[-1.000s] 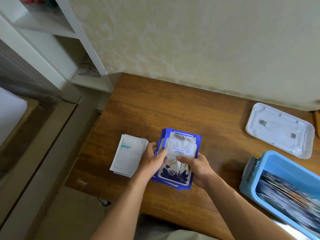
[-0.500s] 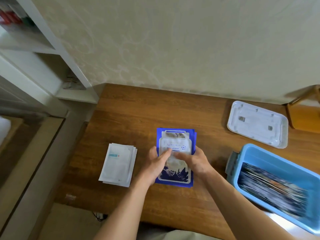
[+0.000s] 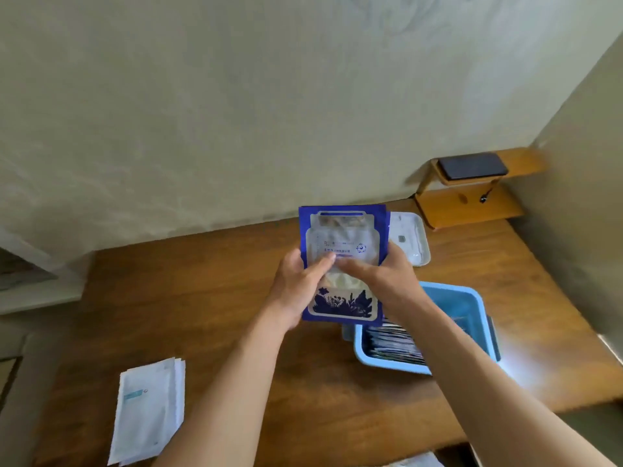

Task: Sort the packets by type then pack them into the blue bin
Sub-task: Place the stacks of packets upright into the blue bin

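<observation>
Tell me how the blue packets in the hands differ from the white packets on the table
The blue packets are held upright above the table by both hands, left hand and right hand; the white packets lie flat, untouched, near the table's front edge. The blue packets show a floral print; the white packets are nearly plain with a small teal label. Both are flat, stacked sachets.

Packet stack (image 3: 342, 264) between left hand (image 3: 296, 288) and right hand (image 3: 387, 274); bin (image 3: 472, 305) below-right, lid (image 3: 413, 241) behind, another pile (image 3: 148, 409) left on worktop (image 3: 202, 298)
</observation>
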A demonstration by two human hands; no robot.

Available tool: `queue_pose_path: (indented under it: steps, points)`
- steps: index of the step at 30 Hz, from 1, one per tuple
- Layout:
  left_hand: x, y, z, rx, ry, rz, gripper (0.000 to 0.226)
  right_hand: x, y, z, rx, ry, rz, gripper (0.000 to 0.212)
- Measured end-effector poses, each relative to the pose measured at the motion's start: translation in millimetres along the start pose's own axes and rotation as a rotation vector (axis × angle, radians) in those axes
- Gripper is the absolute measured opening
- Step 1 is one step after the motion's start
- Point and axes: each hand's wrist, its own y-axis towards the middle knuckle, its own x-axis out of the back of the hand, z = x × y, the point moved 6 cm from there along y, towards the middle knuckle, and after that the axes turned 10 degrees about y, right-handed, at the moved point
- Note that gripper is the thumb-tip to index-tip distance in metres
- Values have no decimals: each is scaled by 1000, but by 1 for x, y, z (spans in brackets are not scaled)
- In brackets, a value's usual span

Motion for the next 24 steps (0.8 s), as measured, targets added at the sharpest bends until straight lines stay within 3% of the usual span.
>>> queue_pose_path:
  steps: [5, 10, 16, 24]
  points:
    - [-95, 15, -27, -65, 27, 183, 33, 91, -10, 25, 96, -26, -117, 37]
    - [-157, 22, -30, -108, 92, 261, 24, 160, -19, 36, 226, -151, -195, 40]
    - [-145, 42, -34, -167, 283, 138, 54, 184, -4, 37, 301, -690, -122, 42]
    - [-123, 36, -11, -229, 782, 209, 67, 141, 25, 6, 284, -1445, 132, 26]
